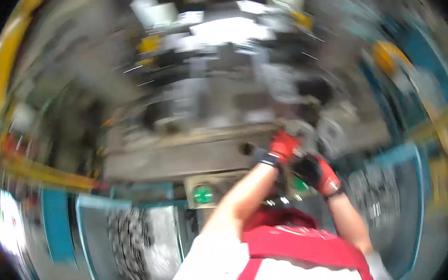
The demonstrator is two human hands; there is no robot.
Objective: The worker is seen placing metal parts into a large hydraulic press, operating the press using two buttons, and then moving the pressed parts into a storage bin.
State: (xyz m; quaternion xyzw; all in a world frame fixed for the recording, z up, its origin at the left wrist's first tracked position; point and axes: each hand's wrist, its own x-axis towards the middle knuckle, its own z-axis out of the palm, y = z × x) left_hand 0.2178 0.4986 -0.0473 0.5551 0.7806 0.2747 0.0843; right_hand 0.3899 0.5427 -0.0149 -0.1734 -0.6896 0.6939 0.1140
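Motion blur smears most of the picture. My left hand (285, 146), in a red glove with a dark cuff, reaches over the front edge of a machine bed (183, 157). It is next to a pale grey, roundish metal-looking piece (301, 132); I cannot tell whether it grips it. Just below and to the right is my right hand (318, 174), in a red and black glove, close to the left one. Its fingers are smeared. A second pale grey piece (331, 136) with a rounded outline lies right of my hands on the bed.
A green button (203, 194) sits on the front panel, another green button (300, 184) by my right hand. Blue-rimmed bins hold many small metal parts (129, 249) at left and grey parts (375, 196) at right. Yellow rails (51, 174) flank the machine.
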